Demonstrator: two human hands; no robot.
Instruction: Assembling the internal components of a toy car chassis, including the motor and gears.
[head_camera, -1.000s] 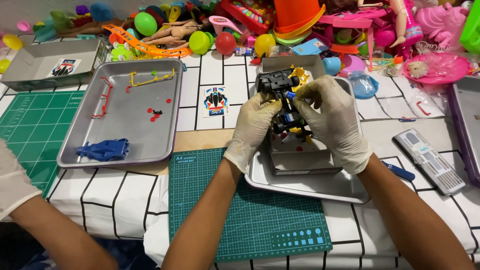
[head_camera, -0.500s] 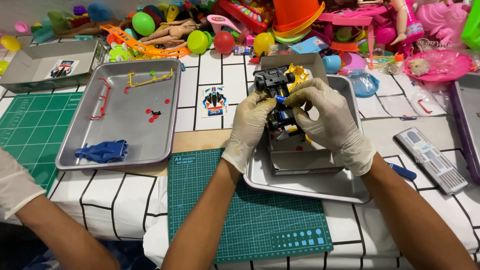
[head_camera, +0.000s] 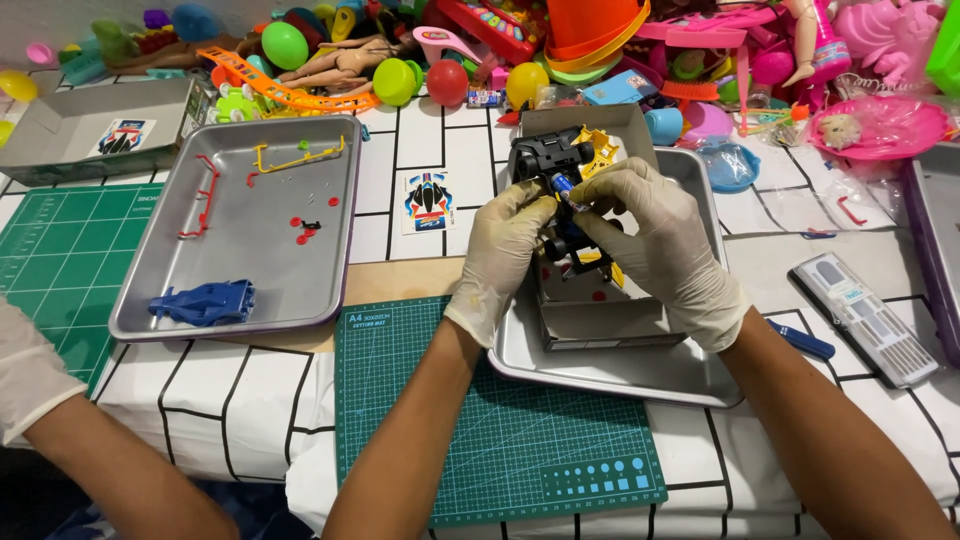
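Both my gloved hands hold a small black toy car chassis (head_camera: 553, 165) with yellow and blue parts, above an open grey cardboard box (head_camera: 600, 318) that sits in a metal tray (head_camera: 620, 375). My left hand (head_camera: 502, 258) grips the chassis from the left side. My right hand (head_camera: 655, 240) covers its right side, with fingertips pinched at a small blue part in the middle. The lower half of the chassis is hidden behind my fingers.
A second metal tray (head_camera: 240, 215) at left holds a blue car body (head_camera: 205, 302) and red and yellow plastic parts. A green cutting mat (head_camera: 480, 440) lies near me. Another person's gloved arm (head_camera: 60, 430) rests at lower left. Toys crowd the far edge.
The chassis and both hands have shifted slightly; my right fingers have moved inward onto the small blue part at the chassis middle.
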